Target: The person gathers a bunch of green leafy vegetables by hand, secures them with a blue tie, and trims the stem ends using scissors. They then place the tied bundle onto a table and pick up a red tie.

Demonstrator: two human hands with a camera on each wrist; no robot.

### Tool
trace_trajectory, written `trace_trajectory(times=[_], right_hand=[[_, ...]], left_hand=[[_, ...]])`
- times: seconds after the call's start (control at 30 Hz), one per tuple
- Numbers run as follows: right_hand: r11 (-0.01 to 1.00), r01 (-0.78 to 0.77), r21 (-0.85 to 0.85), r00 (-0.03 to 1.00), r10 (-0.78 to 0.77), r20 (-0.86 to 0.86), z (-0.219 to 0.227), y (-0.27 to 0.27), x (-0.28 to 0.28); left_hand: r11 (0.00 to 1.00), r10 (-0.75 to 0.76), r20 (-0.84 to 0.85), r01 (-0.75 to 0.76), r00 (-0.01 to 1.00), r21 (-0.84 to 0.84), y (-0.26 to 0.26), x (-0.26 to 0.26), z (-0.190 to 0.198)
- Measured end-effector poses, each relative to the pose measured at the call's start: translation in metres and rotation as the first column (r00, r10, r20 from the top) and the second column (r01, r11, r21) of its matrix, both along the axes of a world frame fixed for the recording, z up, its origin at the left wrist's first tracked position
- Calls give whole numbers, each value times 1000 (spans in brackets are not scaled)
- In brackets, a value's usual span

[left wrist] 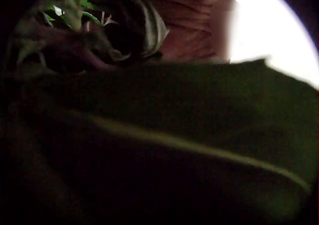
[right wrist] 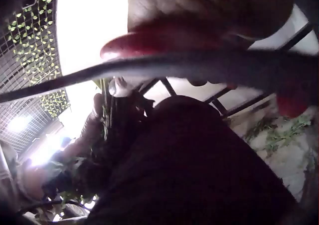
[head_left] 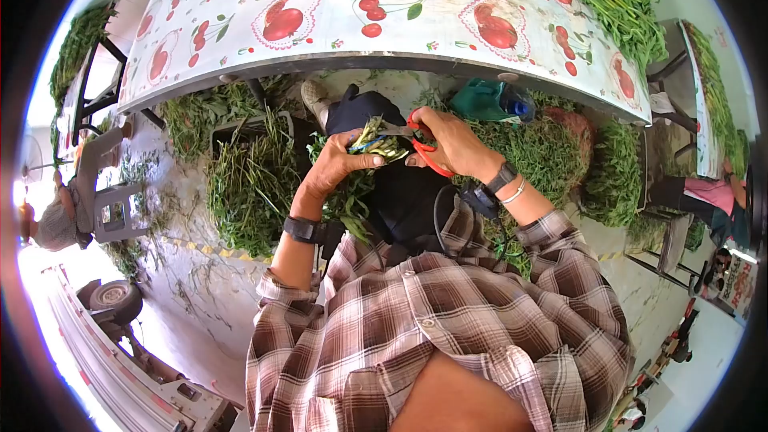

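Note:
In the head view, my left hand (head_left: 326,168) grips a bundle of leafy green stems (head_left: 382,146) with a blue band round it. The stems' cut ends point up, and leaves hang below the hand over the lap. My right hand (head_left: 462,142) holds red-handled scissors (head_left: 434,164), their blades lying across the top of the bundle. A large dark leaf (left wrist: 174,140) fills most of the left wrist view and hides the grip. In the right wrist view, a red scissor handle (right wrist: 132,47) shows beneath the hand, behind a dark cable (right wrist: 75,77).
A table with a fruit-print cloth (head_left: 344,28) stands ahead, with greens (head_left: 620,0) piled at its right. A crate (head_left: 232,130) of stems stands left of the knees. More greens (head_left: 528,160) heap at right, near a teal container (head_left: 480,100). Another person (head_left: 68,204) is at far left.

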State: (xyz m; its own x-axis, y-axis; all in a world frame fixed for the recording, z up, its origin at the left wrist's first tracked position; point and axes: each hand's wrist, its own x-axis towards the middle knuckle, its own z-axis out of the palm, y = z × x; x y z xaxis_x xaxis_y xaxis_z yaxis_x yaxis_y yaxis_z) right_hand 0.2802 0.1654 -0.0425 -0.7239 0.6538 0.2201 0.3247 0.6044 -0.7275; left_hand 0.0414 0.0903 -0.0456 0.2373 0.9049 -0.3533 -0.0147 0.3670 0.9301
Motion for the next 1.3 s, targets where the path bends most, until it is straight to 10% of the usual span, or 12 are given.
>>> trace_trajectory(times=[0.43,0.5,0.97,1.3], right_hand=[[996,-5,-88,998,11,64,-8,-10,14],[939,52,-341,998,-55,1,-14,-11,20],[999,35,-5,998,-35,56,0,-19,26],[985,50,-165,994,-32,109,-2,-22,14]], left_hand=[[1000,4,-10,-4,1000,-13,0,-3,1],[1000,5,-35,-6,999,-15,1,-3,2],[999,46,-11,-46,999,18,0,4,2],[997,80,3,-80,997,10,-2,6,8]])
